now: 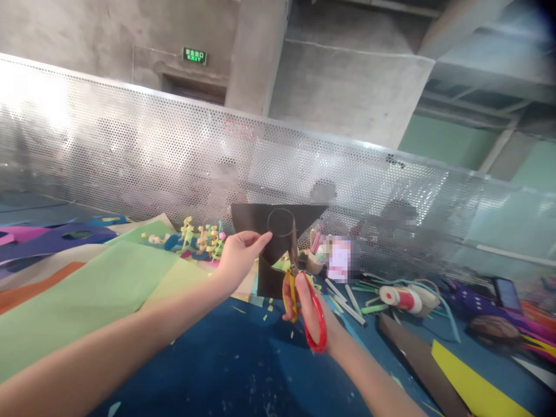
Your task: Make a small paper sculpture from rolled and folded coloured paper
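Bare left forearm (87, 353) crosses lower left; left hand (238, 255) pinches black paper sheet (256, 221), right hand (310, 307) grips red-and-yellow scissors (295, 269) mid-cut; the curve seemingly demands steady turning.

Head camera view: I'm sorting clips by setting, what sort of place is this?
Likely a craft workshop: coloured paper sheets lie on the blue table, the right hand works scissors into black paper held by the left hand, and a tape roll lies nearby.

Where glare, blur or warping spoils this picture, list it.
Head view: strong glare washes out the perforated screen at far left; its top edge bows, a wide-lens warp; mosaic blur patches sit mid-frame; the left hand, dark paper and scissors in the right hand look fairly sharp.
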The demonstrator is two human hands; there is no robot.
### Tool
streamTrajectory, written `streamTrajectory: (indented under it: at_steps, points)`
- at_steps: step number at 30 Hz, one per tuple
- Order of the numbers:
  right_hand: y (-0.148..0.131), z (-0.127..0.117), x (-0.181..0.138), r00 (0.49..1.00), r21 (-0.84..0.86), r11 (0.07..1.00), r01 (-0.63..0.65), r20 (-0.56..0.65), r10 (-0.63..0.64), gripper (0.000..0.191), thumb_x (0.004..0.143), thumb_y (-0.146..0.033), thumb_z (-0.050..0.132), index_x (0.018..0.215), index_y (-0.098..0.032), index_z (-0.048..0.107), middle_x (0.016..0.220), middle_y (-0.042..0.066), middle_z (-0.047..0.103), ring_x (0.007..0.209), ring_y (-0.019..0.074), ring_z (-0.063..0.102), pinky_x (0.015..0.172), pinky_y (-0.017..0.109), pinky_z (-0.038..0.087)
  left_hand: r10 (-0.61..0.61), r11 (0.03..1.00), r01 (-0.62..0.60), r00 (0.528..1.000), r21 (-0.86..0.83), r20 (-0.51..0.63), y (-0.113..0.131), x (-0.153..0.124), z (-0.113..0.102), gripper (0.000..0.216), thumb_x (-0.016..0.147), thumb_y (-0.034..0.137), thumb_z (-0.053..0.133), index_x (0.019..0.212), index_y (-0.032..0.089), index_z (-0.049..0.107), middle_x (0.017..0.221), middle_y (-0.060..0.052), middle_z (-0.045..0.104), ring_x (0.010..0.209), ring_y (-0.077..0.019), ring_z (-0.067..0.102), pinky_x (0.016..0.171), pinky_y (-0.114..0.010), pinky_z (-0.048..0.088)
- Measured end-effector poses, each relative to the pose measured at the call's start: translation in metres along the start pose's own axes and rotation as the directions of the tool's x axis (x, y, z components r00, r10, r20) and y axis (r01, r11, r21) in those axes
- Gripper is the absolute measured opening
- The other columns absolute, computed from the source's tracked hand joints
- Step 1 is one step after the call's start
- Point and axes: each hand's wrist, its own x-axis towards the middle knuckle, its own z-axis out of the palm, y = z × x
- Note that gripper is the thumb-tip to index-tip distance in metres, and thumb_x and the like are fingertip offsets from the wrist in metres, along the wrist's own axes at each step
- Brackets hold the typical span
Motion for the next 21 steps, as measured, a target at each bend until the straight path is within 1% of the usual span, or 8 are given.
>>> streamTrajectory:
  at_steps: [3,6,9,16,19,21]
  points:
    - [-0.005,-0.003,0.000,1.000,0.061,0.998,-0.007,0.011,0.007,0.052,0.079,-0.068,0.029,0.072,-0.020,0.048,0.057,-0.002,0.043,0.048,0.0119,0.044,0.053,0.030,0.050,0.005,1.000,-0.004,1.000,0.026,-0.019,0.003,-0.005,0.003,0.037,0.070,0.050,0.060,0.060,0.015,0.059,0.052,0.003,0.049,0.050,-0.0085,0.040,0.048,-0.021,0.030]
    - [-0.009,-0.005,-0.001,0.999,0.067,0.998,0.009,0.047,-0.013,0.051,0.080,-0.067,0.028,0.071,-0.021,0.047,0.057,-0.002,0.043,0.050,0.0124,0.045,0.054,0.029,0.049,0.005,0.999,-0.004,1.000,0.041,-0.028,0.004,-0.008,0.003,0.037,0.071,0.050,0.059,0.061,0.015,0.060,0.053,0.003,0.050,0.051,-0.0087,0.041,0.049,-0.021,0.031]
    - [-0.013,-0.006,-0.004,0.999,0.076,0.997,0.016,0.045,-0.019,0.050,0.081,-0.066,0.026,0.069,-0.022,0.045,0.057,-0.002,0.043,0.050,0.0132,0.045,0.051,0.029,0.048,-0.003,1.000,0.003,1.000,0.030,-0.025,0.006,-0.009,0.004,0.037,0.072,0.050,0.058,0.060,0.015,0.059,0.053,0.003,0.051,0.051,-0.0086,0.042,0.049,-0.021,0.031]
    - [-0.015,-0.005,-0.005,0.999,0.026,0.999,0.042,0.016,-0.042,0.058,0.083,-0.066,0.014,0.055,-0.022,0.040,0.043,-0.003,0.039,0.038,0.0122,0.040,0.041,0.028,0.039,-0.025,0.999,0.026,0.999,0.022,-0.040,0.012,-0.013,0.006,0.035,0.071,0.048,0.060,0.057,0.015,0.060,0.052,0.002,0.053,0.050,-0.0093,0.044,0.049,-0.021,0.034]
    - [-0.013,-0.005,-0.004,1.000,0.063,0.998,0.029,-0.006,-0.029,0.057,0.081,-0.068,0.015,0.055,-0.022,0.037,0.042,-0.004,0.036,0.034,0.0106,0.036,0.035,0.025,0.034,-0.030,1.000,0.030,0.999,0.010,-0.013,0.012,-0.015,0.005,0.034,0.071,0.047,0.060,0.058,0.015,0.062,0.054,0.001,0.057,0.053,-0.0101,0.049,0.053,-0.022,0.039]
    - [-0.011,-0.006,-0.002,1.000,0.074,0.997,0.023,-0.006,-0.023,0.058,0.081,-0.069,0.015,0.055,-0.022,0.036,0.041,-0.005,0.034,0.032,0.0098,0.036,0.033,0.023,0.033,-0.067,0.996,0.069,0.997,-0.054,0.036,0.012,-0.016,0.003,0.031,0.072,0.045,0.060,0.066,0.015,0.066,0.063,-0.001,0.063,0.060,-0.0119,0.055,0.059,-0.023,0.044]
